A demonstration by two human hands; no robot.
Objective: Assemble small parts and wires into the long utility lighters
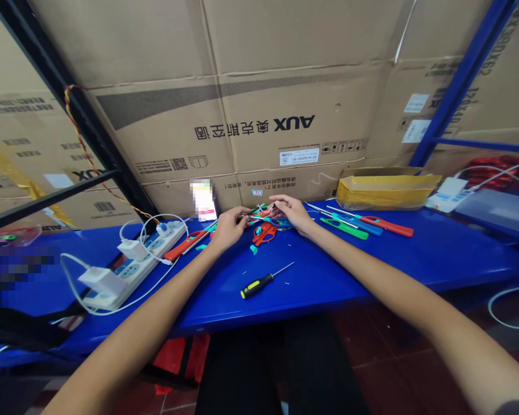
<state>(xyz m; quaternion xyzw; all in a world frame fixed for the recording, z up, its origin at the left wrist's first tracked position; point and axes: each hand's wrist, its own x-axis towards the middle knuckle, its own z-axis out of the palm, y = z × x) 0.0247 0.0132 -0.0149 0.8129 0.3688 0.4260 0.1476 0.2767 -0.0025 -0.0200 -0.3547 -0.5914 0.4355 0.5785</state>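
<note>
Both my hands reach to the back of the blue table, around a small jumble of red, green and blue lighter parts. My left hand (230, 228) has its fingers closed at the left side of the jumble; what they pinch is too small to make out. On the other side, my right hand (294, 214) bends its fingers over the parts, and its fingertips are partly lost among them. Just below lies an opened red lighter casing (264, 233), near a small teal piece (254, 249). A black and yellow screwdriver (258, 285) rests nearer the front edge.
Several long lighters, one a red-handled lighter (387, 225), lie at right before a yellow-taped box (387, 192). A white power strip (134, 271) with chargers and cables is at left. A lit phone (204, 200) leans on the cardboard (259, 69). Another red lighter (184, 246) lies beside the strip.
</note>
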